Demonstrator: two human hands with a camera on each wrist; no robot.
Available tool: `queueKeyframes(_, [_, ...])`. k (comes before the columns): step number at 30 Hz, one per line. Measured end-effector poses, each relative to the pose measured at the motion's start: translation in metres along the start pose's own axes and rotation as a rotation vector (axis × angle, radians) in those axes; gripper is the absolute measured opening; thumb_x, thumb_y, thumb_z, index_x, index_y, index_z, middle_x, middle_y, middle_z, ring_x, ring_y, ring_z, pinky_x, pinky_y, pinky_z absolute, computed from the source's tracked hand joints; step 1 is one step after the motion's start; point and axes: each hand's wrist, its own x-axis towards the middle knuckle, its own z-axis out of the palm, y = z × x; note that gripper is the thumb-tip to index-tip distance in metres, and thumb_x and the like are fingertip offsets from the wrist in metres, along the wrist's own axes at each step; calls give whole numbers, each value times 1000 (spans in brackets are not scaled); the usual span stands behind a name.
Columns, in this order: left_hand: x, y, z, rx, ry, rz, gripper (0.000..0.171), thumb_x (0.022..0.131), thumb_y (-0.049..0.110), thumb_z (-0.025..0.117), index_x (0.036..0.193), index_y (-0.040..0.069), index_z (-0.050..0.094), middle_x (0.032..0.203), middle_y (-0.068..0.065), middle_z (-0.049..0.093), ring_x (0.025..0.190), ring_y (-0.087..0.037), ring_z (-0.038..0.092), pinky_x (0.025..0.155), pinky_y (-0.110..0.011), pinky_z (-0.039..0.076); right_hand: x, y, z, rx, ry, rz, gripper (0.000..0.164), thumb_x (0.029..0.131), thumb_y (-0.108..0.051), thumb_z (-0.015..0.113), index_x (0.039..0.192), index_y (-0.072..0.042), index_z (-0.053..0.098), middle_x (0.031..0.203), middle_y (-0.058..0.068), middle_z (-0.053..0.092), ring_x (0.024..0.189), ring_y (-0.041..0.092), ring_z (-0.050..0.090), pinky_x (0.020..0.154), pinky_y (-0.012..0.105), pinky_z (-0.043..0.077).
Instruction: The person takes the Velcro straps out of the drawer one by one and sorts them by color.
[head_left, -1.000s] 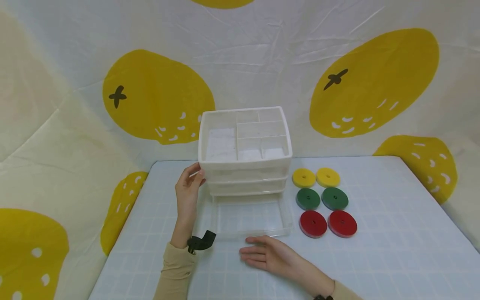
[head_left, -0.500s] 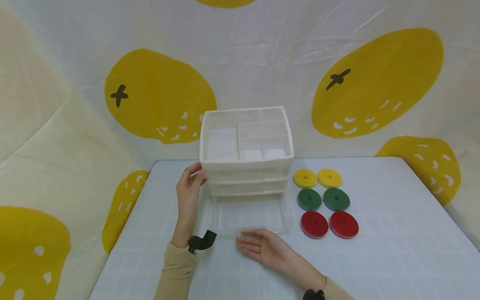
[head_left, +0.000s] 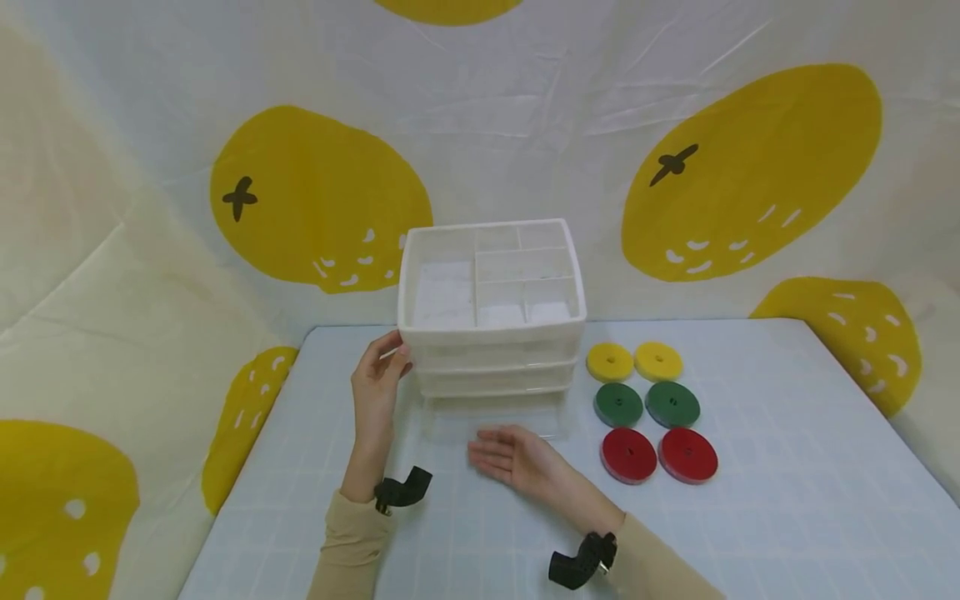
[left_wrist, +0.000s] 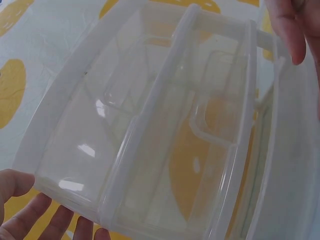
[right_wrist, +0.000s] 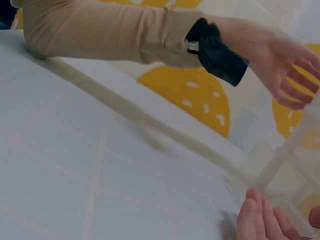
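A white plastic drawer unit [head_left: 495, 337] with a divided top tray stands at the back middle of the table. Its clear bottom drawer [head_left: 442, 427] juts out a little below two closed ones. My left hand [head_left: 375, 379] rests against the unit's left side; in the left wrist view its fingertips [left_wrist: 55, 222] touch the side edge, with the thumb near the corner. My right hand [head_left: 525, 462] lies sideways at the bottom drawer's front, fingers straight, palm towards it. In the right wrist view only the right fingertips [right_wrist: 257, 215] and part of the thumb show.
Right of the unit lie pairs of flat discs with centre holes: yellow [head_left: 610, 362], green [head_left: 618, 405] and red [head_left: 628, 455]. Behind the table [head_left: 765, 400] hangs a cloth [head_left: 525, 125] printed with yellow fruit.
The bottom drawer has slid back into the unit by a good part of its depth. My right hand has moved forward with its front. My left hand has stayed at the unit's side.
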Motion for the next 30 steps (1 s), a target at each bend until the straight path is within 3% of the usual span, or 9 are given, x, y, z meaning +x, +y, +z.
queueKeyframes(5, [0,0,0,-3,-8,3,30,91,20,67,118,8,65,110,4,62,95,-14,62,86,-25,56,10,-11,-2,-5,20,-8,51,104,-20,28,145,10,26,144,27,44,127,30,54,118,46,30])
queueKeyframes(12, [0,0,-2,-1,-17,11,31,91,21,67,119,9,64,111,3,61,97,-18,60,87,-25,56,20,-20,-2,-9,36,-2,52,104,-22,29,145,9,26,146,27,41,130,31,50,118,45,30])
queueKeyframes(19, [0,0,-3,18,-8,0,31,91,21,66,120,9,64,111,3,61,95,-13,60,87,-26,56,25,-25,-1,-3,58,0,52,105,-24,30,144,9,27,145,28,41,131,33,50,118,45,31])
queueKeyframes(30, [0,0,-4,22,-3,-8,31,91,22,66,119,10,64,112,4,61,97,-15,60,88,-26,56,27,-26,-2,-21,60,20,54,105,-27,28,146,8,26,149,28,36,135,36,44,118,44,31])
